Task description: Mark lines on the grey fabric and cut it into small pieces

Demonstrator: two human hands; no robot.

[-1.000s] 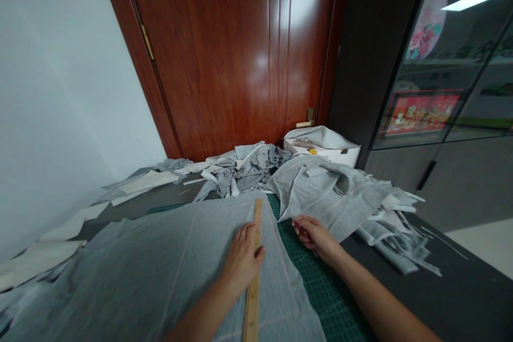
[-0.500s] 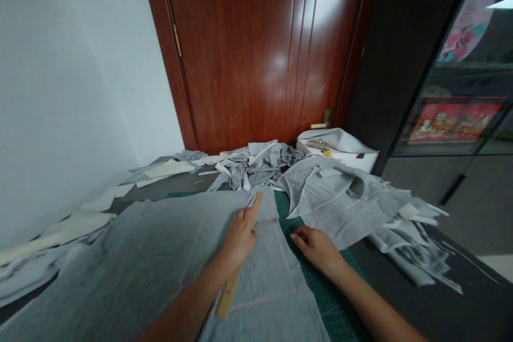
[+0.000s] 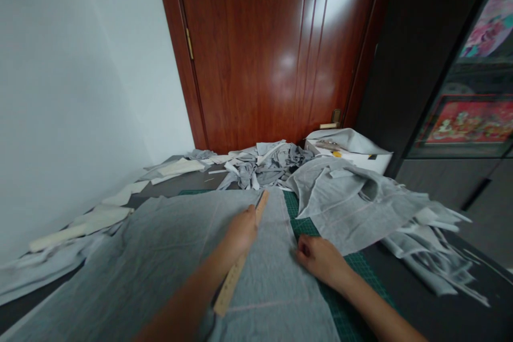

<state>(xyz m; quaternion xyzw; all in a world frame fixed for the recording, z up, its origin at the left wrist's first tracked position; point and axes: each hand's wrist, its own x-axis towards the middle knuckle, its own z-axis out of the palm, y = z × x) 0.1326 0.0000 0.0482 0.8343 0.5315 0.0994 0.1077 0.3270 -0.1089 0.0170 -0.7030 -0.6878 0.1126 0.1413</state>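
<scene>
A wooden ruler (image 3: 233,283) lies lengthwise over a large sheet of grey fabric (image 3: 168,256) marked with faint pinkish lines. My left hand (image 3: 242,228), slightly blurred, is closed at the ruler's upper half, its fingers around the edge. At the fabric's right edge rests my right hand (image 3: 318,257), curled with thumb and fingers together; whatever may be between them is hidden. Beneath the fabric, a green gridded cutting mat (image 3: 366,275) shows along the right side. A cut piece of grey fabric (image 3: 340,208) lies just beyond the right hand.
Tangled fabric scraps (image 3: 266,163) are heaped at the far edge of the dark table (image 3: 436,310). Beside them stands a white box (image 3: 363,160) with fabric over it. Pale strips (image 3: 86,224) line the wall side. A wooden door (image 3: 256,53) rises behind.
My left hand's fingers have drawn in from lying along the ruler to closing on it. My right hand has curled tighter by the fabric edge. The whole view has shifted slightly left.
</scene>
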